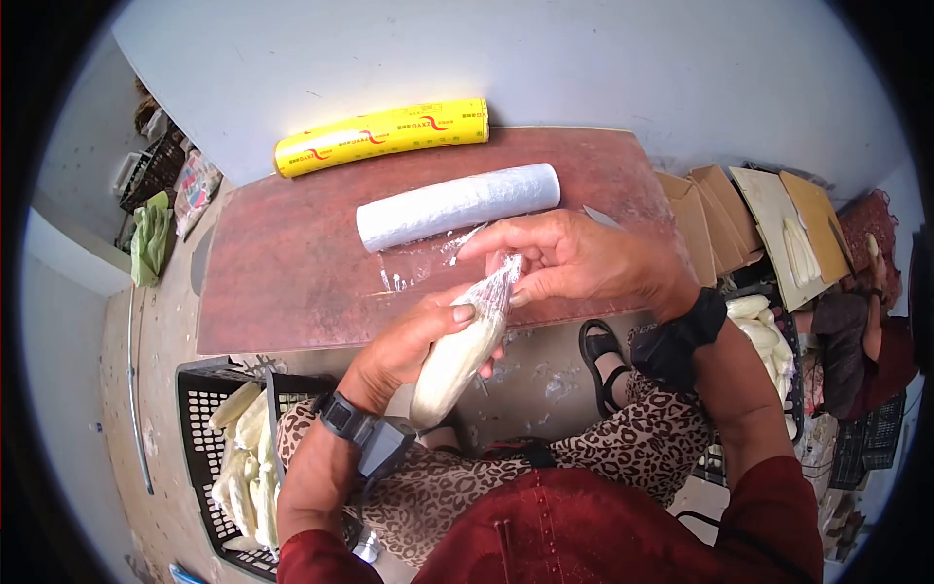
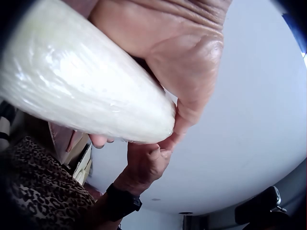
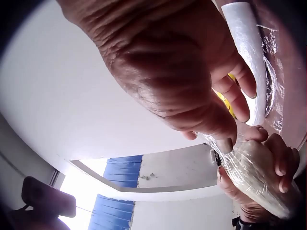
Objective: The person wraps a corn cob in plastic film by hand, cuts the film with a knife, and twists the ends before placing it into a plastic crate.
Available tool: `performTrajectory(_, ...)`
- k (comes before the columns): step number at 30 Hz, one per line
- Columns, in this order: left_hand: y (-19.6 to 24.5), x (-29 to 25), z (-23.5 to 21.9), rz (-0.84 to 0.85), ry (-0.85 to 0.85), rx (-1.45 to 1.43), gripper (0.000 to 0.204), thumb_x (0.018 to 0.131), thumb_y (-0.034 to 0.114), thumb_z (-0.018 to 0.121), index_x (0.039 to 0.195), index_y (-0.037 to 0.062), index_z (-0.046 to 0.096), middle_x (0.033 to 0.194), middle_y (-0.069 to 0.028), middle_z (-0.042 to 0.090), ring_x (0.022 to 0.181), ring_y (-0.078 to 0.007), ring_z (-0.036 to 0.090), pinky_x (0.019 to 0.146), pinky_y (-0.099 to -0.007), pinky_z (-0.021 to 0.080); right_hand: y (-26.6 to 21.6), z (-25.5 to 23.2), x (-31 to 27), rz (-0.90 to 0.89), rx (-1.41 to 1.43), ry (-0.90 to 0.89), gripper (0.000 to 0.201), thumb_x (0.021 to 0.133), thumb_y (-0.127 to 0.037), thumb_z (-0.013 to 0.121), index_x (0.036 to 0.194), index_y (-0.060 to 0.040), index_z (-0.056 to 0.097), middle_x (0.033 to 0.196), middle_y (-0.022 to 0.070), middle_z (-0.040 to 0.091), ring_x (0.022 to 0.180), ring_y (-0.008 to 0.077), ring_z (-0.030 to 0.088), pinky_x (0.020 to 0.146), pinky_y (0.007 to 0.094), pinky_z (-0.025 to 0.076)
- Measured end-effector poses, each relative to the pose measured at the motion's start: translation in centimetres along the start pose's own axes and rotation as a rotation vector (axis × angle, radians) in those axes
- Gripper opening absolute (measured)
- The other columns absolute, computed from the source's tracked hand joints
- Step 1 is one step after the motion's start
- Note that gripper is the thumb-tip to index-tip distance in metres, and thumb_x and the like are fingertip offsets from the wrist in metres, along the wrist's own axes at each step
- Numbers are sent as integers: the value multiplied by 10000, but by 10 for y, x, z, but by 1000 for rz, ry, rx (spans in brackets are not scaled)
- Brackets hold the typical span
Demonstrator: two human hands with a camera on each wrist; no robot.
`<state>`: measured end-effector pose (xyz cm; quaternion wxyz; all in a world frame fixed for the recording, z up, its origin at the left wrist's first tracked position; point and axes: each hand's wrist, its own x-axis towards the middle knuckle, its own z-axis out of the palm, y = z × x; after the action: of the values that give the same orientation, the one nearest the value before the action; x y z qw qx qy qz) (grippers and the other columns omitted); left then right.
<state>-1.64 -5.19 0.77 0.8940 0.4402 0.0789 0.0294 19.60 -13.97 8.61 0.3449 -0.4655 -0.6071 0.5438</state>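
Note:
A pale, elongated vegetable, perhaps an ear of corn (image 1: pixel 452 365), is wrapped in clear film and held tilted in front of the table. The left hand (image 1: pixel 413 341) grips its middle, thumb on top and fingers beneath. At its upper end the right hand (image 1: pixel 574 258) pinches the gathered film between thumb and fingers. In the left wrist view the wrapped piece (image 2: pixel 91 76) looks smooth and shiny. Creased film (image 3: pixel 230 158) bunches under the right thumb in the right wrist view. A white roll of film (image 1: pixel 457 206) lies on the table just behind the hands, with loose film at its front.
A yellow printed roll (image 1: pixel 384 136) lies at the back of the red-brown table (image 1: pixel 282 253). A black crate (image 1: pixel 199 419) of pale pieces stands at left, and more pale pieces (image 1: pixel 764 336) are at right. Cardboard (image 1: pixel 715 219) and another person (image 1: pixel 861 341) are at far right.

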Motion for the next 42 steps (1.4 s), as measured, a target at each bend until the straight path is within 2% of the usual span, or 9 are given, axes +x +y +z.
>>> performTrajectory(3,-4,3,-2,-13,7,20,595,890,436,607,1256,-18,484,977,-141,622,842,-219,649,727,-344,565,6,-7,2,-171,-336,36,191,877,-29,630,1065,-22,665,848,36,643,815,74,598,742,228,478)
performTrajectory(6,-5,6,-1,8,34,76,653,863,478,617,1266,-18,483,957,-177,626,845,-255,648,755,-362,553,1,-2,1,-73,-338,150,80,895,-63,619,898,1,667,772,28,632,728,79,579,660,242,468)
performTrajectory(11,-11,11,-10,88,67,95,720,857,442,637,1372,-19,433,1133,-163,609,1034,-252,608,925,-375,483,1,-1,2,-155,-359,261,87,882,-77,616,877,1,654,747,42,646,697,102,593,632,274,487)
performTrajectory(14,-2,9,-9,108,22,96,636,886,345,641,1383,7,437,1258,-57,579,1115,-154,560,974,-310,431,4,-2,4,-204,-405,343,90,873,-82,618,863,1,652,725,61,647,688,118,605,626,284,492)
performTrajectory(26,13,8,1,173,219,155,670,766,30,762,1364,60,464,1193,-33,611,1110,-163,573,981,-321,449,12,-3,9,-124,-302,397,125,896,-115,624,845,-1,618,670,49,594,623,119,553,571,302,459)
performTrajectory(29,15,6,7,101,233,186,697,746,32,790,1360,62,460,1193,-25,598,1105,-153,560,977,-326,450,16,0,12,-136,-296,402,127,894,-120,627,845,-3,619,680,53,601,630,122,561,574,306,462)
performTrajectory(36,1,15,1,131,272,313,698,705,62,833,1300,94,468,1150,-4,585,1081,-148,558,966,-322,449,16,6,17,-188,-292,401,112,885,-111,629,854,-4,629,707,67,621,666,135,579,607,299,471)
performTrajectory(39,3,16,1,140,282,289,658,729,95,821,1285,99,468,1148,-5,585,1094,-149,553,967,-325,443,17,4,19,-149,-277,396,77,947,-66,575,886,-20,589,720,-33,525,660,43,481,582,220,411)
performTrajectory(42,7,12,1,132,243,220,606,796,147,765,1311,95,449,1177,-24,586,1105,-152,555,959,-336,447,24,-1,21,-150,-183,434,80,949,-63,571,880,-23,583,720,-34,519,655,40,472,581,214,406)
